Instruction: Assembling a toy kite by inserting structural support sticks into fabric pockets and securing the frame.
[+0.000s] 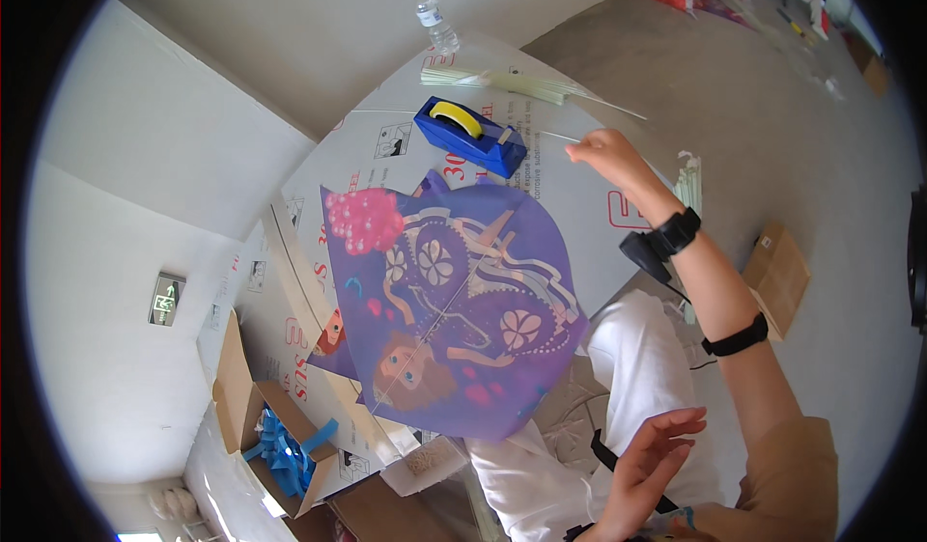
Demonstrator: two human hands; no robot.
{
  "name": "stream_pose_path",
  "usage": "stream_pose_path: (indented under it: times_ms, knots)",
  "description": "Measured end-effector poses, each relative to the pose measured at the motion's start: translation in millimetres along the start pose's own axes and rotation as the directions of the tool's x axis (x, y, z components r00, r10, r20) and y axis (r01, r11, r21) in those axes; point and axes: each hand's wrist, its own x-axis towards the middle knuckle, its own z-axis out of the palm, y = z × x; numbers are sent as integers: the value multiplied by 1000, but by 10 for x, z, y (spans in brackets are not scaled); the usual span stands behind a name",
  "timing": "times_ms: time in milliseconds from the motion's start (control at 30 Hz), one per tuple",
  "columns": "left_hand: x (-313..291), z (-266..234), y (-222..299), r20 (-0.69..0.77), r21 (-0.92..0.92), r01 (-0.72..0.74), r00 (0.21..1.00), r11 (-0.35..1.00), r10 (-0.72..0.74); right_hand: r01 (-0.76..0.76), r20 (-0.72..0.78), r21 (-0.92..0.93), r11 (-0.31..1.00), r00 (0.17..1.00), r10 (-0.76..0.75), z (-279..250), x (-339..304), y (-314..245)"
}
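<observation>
A purple kite (454, 310) printed with cartoon figures and pink balloons lies over the near part of the table and partly over my lap. One thin pale rod (439, 322) runs across it. Beyond the kite, my right hand (608, 161) is raised above the table's right side, pinching a thin white stick (560, 137) between thumb and fingertips. My left hand (649, 467) hovers over my white trousers, apart from the kite, its fingers loosely extended and nothing visible in them. To the left of the stick stands a blue tape dispenser (470, 137) with a yellow core.
Bundled pale sticks (517, 83) and a water bottle (435, 23) are at the table's far end. An open cardboard box (241, 402) holds blue strips (287, 452) at the lower left. Another carton (775, 277) stands on the floor at right, near more sticks (688, 183).
</observation>
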Motion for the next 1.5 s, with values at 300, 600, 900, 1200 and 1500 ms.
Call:
stream_pose_path:
  times_ms: [300, 600, 900, 1200, 1500]
  knots:
    - [1034, 524, 437, 8, -657, -138, 982, 741, 189, -36, -89, 111, 993, 995, 46, -1429, -1612, 526]
    - [2834, -719, 804, -612, -530, -492, 786, 691, 90, -101, -100, 176, 979, 988, 120, -1719, -2079, 758]
    - [3715, -1545, 1328, -638, -221, -516, 718, 827, 277, -188, -78, 188, 964, 975, 206, -1608, -2044, 1105]
    - [3955, -1543, 1212, -742, 185, -534, 475, 825, 473, -173, -67, 123, 977, 981, 182, -1560, -2065, 1162]
    - [3233, -1468, 1323, -470, 174, -569, 670, 804, 575, -144, -165, -8, 989, 976, 141, -1641, -2325, 831]
